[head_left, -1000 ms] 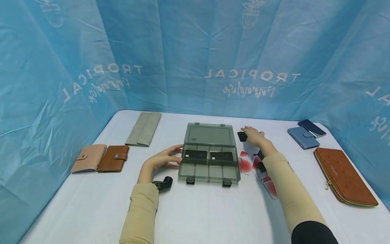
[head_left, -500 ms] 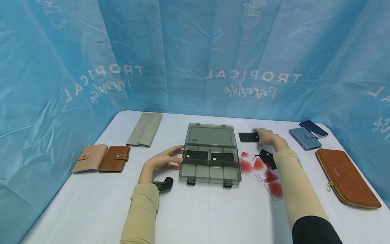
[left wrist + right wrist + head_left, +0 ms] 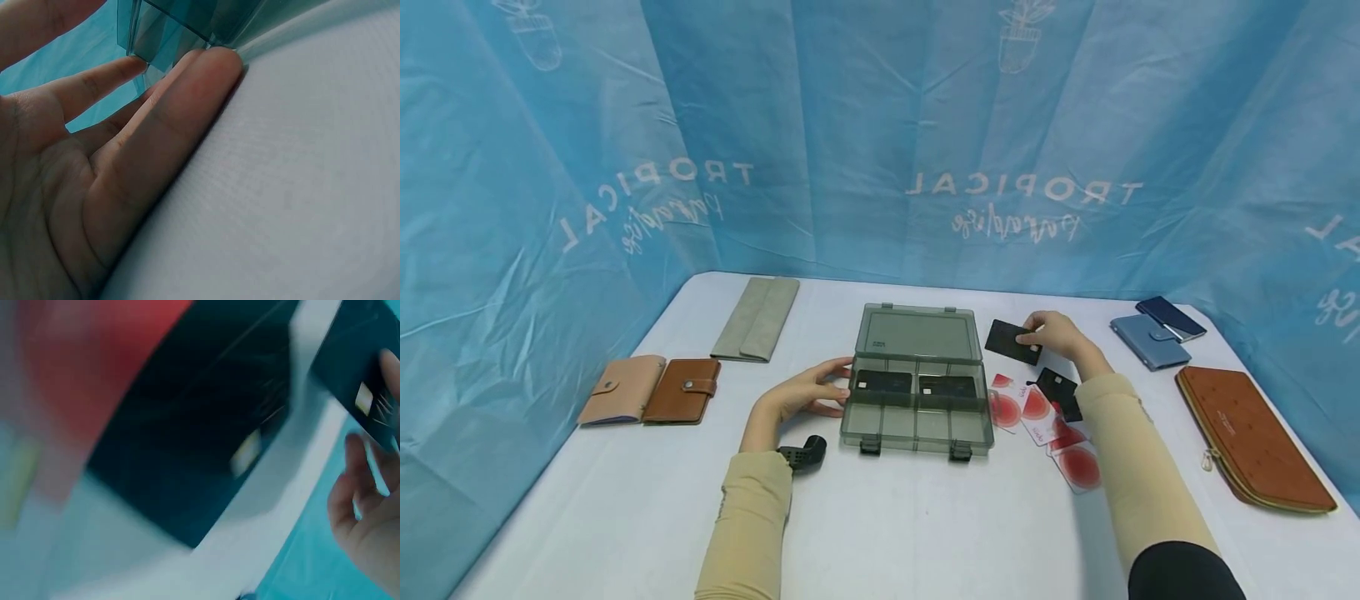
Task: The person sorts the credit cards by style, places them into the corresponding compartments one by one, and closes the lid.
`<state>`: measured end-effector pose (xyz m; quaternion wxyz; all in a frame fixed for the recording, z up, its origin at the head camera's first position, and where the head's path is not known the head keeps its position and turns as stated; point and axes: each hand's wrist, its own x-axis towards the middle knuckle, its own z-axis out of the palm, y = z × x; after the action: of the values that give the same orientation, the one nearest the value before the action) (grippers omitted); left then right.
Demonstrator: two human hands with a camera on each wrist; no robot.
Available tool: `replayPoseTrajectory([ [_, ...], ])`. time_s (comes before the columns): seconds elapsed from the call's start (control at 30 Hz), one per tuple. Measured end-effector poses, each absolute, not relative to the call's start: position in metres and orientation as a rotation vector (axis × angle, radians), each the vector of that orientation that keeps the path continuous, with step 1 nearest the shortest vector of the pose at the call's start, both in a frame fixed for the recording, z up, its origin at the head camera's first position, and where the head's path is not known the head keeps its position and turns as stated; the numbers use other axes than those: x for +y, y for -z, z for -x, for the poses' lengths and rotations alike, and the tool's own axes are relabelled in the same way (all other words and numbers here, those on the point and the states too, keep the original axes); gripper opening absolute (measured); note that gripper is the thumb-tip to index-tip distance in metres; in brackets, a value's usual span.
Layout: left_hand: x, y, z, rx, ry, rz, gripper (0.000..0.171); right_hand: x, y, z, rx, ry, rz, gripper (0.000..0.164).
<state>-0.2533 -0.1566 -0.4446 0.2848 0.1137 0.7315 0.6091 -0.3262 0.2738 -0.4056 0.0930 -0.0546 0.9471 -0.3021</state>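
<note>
My right hand (image 3: 1063, 335) pinches a black chip card (image 3: 1006, 340) between thumb and fingers, tilted, right of the box lid. In the right wrist view, the gold chip shows on this held card (image 3: 353, 359). Another black chip card (image 3: 1058, 392) lies below it, partly over several red-and-white cards (image 3: 1039, 414). A clear grey divided box (image 3: 892, 427) sits with its lid (image 3: 917, 333) laid back. Black cards (image 3: 883, 382) fill its two upper sections. At its left wall rests my left hand (image 3: 801, 390); in the left wrist view its extended fingers (image 3: 181, 106) reach the box edge.
A tan wallet (image 3: 620, 390) and a brown wallet (image 3: 679, 390) lie left, with a grey-green folded wallet (image 3: 756, 318) behind. On the right are a blue wallet (image 3: 1148, 342), a navy one (image 3: 1172, 317) and a brown zipped purse (image 3: 1255, 437). Blue curtains (image 3: 880, 142) enclose the table.
The right hand first drew the black card rightward across the table, then took it between thumb and fingers and tilted it. The left hand has stayed at the box.
</note>
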Motion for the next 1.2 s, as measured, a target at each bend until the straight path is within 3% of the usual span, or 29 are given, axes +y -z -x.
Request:
replayPoseTrajectory([
  [0.17,-0.157,0.444,0.254,1.957,-1.625,-0.311,0.075,0.265,0.389,0.322,2.639,1.428,0.022,0.022],
  [0.33,-0.157,0.442,0.253,1.96,-1.626,-0.318,0.075,0.248,0.371,0.311,2.48,1.677,0.026,0.023],
  [0.4,-0.158,0.442,0.253,1.962,-1.625,-0.322,0.075,0.239,0.365,0.305,2.419,1.736,0.05,0.031],
  [0.6,-0.157,0.442,0.252,1.957,-1.631,-0.328,0.074,0.218,0.353,0.29,2.218,1.863,0.138,0.084],
  [0.67,-0.157,0.442,0.251,1.953,-1.633,-0.326,0.074,0.213,0.352,0.285,2.147,1.903,0.188,0.09],
  [0.73,-0.157,0.443,0.251,1.95,-1.634,-0.327,0.074,0.21,0.352,0.282,2.114,1.914,0.223,0.084],
  [0.9,-0.156,0.444,0.252,1.95,-1.632,-0.326,0.074,0.203,0.358,0.275,2.252,1.797,0.256,0.04],
  [1.2,-0.156,0.444,0.252,1.947,-1.636,-0.321,0.074,0.189,0.381,0.263,2.588,1.299,0.378,0.017],
])
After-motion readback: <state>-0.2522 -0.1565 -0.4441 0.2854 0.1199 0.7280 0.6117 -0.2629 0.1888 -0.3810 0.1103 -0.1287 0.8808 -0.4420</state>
